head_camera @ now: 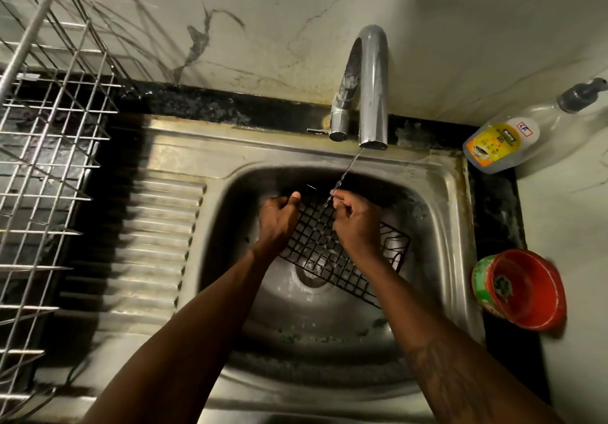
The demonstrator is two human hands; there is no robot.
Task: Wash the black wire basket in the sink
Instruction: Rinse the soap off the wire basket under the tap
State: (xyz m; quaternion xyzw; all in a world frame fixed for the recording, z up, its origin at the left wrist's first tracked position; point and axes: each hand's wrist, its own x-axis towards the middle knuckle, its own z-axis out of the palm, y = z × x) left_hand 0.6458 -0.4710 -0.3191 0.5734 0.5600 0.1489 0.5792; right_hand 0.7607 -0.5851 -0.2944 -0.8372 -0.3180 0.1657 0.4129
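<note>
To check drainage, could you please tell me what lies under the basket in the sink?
Through the basket mesh the drain partly shows, on the sink floor. The left hand and right hand cover its far part, so what lies beneath there is hidden.

- A wire basket [316, 236] sits tilted in the sink [450, 226], over the drain [311, 275].
- The left hand [276, 222] and right hand [357, 226] grip the basket's far edge, side by side.
- A tap [371, 87] stands at the sink's far rim.
- A drainboard [154, 242] lies left of the basin, with a dish rack [49, 160] further left.
- On the counter to the right are a bottle [503, 143], far, and a tub [523, 288], near.
</note>
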